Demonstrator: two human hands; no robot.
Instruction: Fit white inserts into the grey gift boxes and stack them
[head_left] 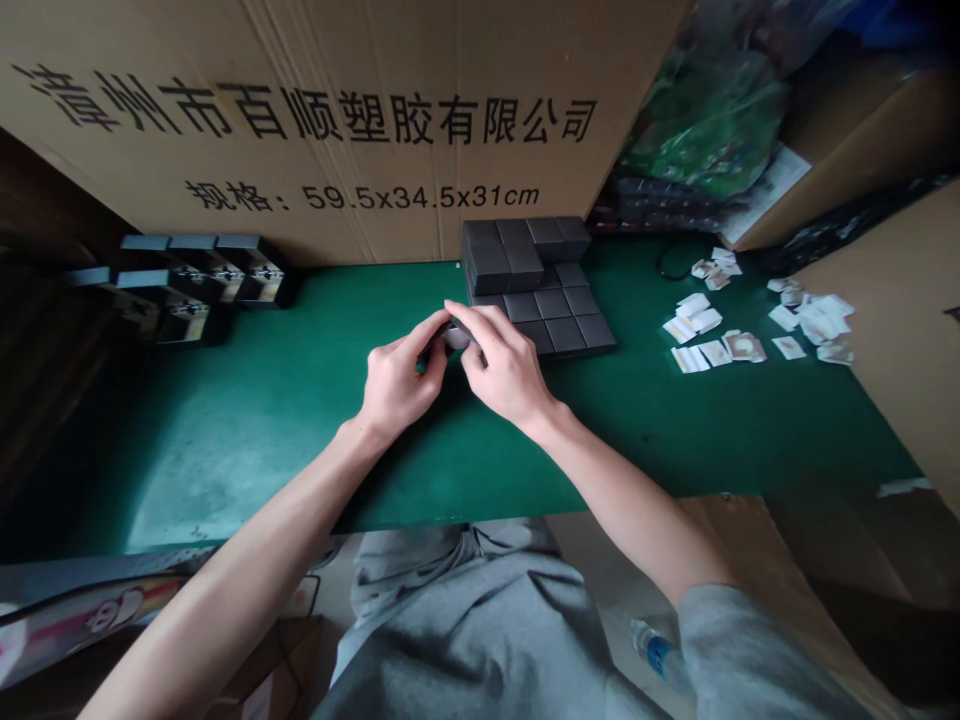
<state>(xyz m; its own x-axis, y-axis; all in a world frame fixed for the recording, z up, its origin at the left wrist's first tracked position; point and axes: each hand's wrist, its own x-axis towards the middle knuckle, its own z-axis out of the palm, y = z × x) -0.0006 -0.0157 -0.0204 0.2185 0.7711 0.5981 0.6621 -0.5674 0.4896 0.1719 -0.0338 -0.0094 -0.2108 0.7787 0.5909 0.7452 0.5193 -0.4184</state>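
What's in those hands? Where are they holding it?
The left hand and right hand share one small dark object, gripping it from opposite sides with their fingers. The fingers hide most of it, so what it is can't be told.

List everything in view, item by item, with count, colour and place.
Cardboard carton: one, tan with black print, standing behind the table.
Green table mat: one, green, covering the tabletop.
Square boxes: many, partly stacked, dark grey, centre-back of the mat.
Boxes with light inserts: at least five, black, left end of the mat.
Paper cards: many, white and tan, scattered at right.
Cable loop: one, black, behind the cards.
Plastic bag: one, green, upper right.
Water bottle: one, clear with blue label, lower right.
Small dark object: one, between the hands.
Left hand: holding that object.
Right hand: holding it too.
Sleeve: grey, right arm.
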